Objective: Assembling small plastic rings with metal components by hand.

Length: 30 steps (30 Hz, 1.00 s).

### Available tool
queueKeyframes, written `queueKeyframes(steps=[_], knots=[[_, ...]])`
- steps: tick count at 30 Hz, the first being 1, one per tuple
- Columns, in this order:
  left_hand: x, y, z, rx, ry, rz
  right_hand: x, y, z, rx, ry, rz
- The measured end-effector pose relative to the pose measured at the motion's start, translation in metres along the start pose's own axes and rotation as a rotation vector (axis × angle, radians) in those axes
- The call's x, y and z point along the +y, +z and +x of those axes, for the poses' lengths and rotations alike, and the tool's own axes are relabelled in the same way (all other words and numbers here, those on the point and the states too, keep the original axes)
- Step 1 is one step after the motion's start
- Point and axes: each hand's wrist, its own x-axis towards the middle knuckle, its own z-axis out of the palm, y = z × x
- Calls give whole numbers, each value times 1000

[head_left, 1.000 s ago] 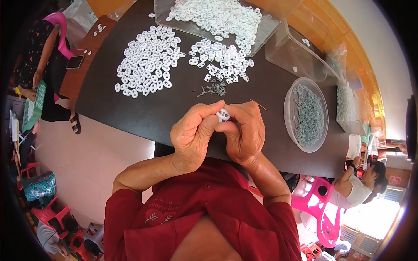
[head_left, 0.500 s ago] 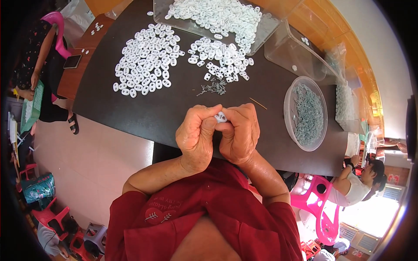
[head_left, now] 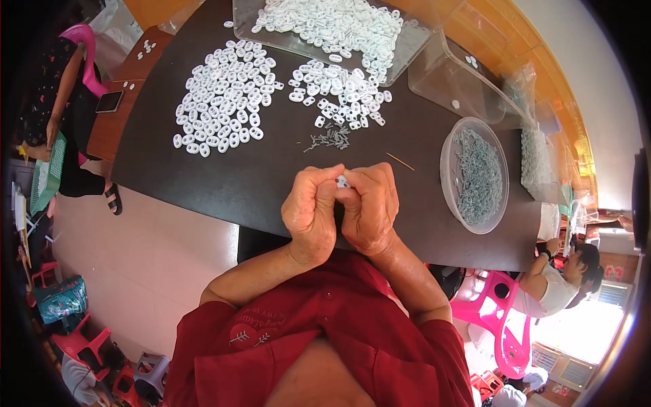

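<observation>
Between the fingertips of both hands I pinch a small white plastic piece [head_left: 343,182] with dark holes, just above the near part of the dark table [head_left: 203,183]. My left hand [head_left: 310,214] is closed on its left side, my right hand [head_left: 369,207] on its right; the fingers cover most of it. Beyond my hands lies a little heap of grey screws [head_left: 330,138]. Behind that heap are scattered white pieces with holes [head_left: 339,88]. To the left spreads a larger pile of white oval two-holed pieces [head_left: 224,95]. A thin wooden stick [head_left: 400,161] rests right of my hands.
A round clear tub [head_left: 445,173] of grey screws [head_left: 480,180] stands at the right. At the back are a clear bin [head_left: 278,42] heaped with white pieces and another clear bin [head_left: 434,88]. One person [head_left: 54,129] is at the left, another [head_left: 556,285] at the lower right.
Both hands stay pinched on the white piece, which has turned slightly between the fingertips. My left forearm has shifted a little to the right, and the view has moved slightly.
</observation>
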Motion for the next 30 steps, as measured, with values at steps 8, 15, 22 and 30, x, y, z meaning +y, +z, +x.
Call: queueKeyframes(steps=[8, 15, 22, 30], knots=[[12, -2, 11, -90, -106, -158, -1, -15, 15, -26, -14, -15], [9, -13, 6, -250, -310, -313, 0, -26, 14, -1, 195, 98], [7, -41, 21, -214, -402, -137, 78, -115, 127, 295, 105, -349], [-11, -70, 48, -179, -244, 282, 121, -120, 130, 1, 28, -624]])
